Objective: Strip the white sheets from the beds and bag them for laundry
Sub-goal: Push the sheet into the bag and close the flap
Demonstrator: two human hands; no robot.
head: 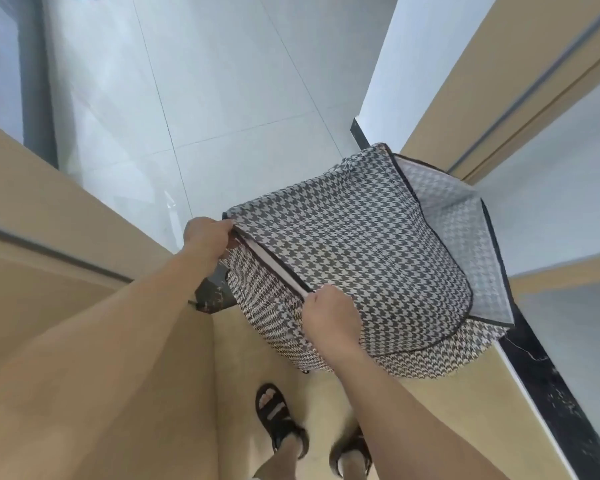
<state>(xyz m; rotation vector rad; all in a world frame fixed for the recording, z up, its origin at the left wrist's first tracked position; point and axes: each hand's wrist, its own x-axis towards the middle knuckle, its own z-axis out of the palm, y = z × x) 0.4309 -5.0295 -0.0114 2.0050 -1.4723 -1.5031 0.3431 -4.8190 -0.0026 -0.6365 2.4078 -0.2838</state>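
Observation:
A large black-and-white houndstooth laundry bag (357,244) hangs in front of me in a doorway, bulging and full. Its lid flap lies over the top, and a paler flap stands open at the far right. My left hand (208,233) pinches the near left corner of the bag's edge. My right hand (329,313) grips the same dark-trimmed edge lower down, where a white strip shows along the seam. No white sheets or beds are in view; the bag's contents are hidden.
Pale grey floor tiles (222,81) stretch ahead. Tan door frames (49,209) flank me left and right (492,81). A dark marble threshold (551,393) runs under the bag. My feet in black sandals (278,417) stand on a beige floor.

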